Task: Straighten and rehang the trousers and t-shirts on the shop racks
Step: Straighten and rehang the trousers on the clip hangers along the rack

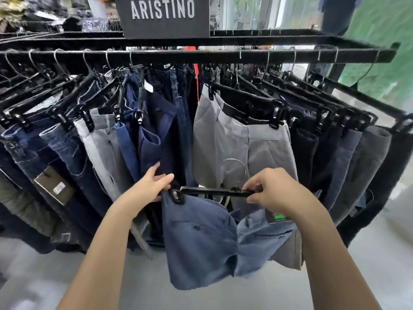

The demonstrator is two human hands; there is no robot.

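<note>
Blue trousers (201,240) hang from a black clip hanger (214,191) held off the rack, in front of me. My left hand (152,184) grips the hanger's left end at the clip. My right hand (272,189) pinches the hanger's right end; the right side of the waistband sags below the bar. The hanger's wire hook (232,168) lies against grey trousers (241,148) on the black rack rail (201,55). Navy trousers (154,121) hang just left of the gap.
Many trousers on black clip hangers fill the rail on both sides: jeans (67,148) at left, dark pairs (335,139) at right. A black ARISTINO sign (163,15) stands above. Grey floor (368,253) lies below, and a green wall at the far right.
</note>
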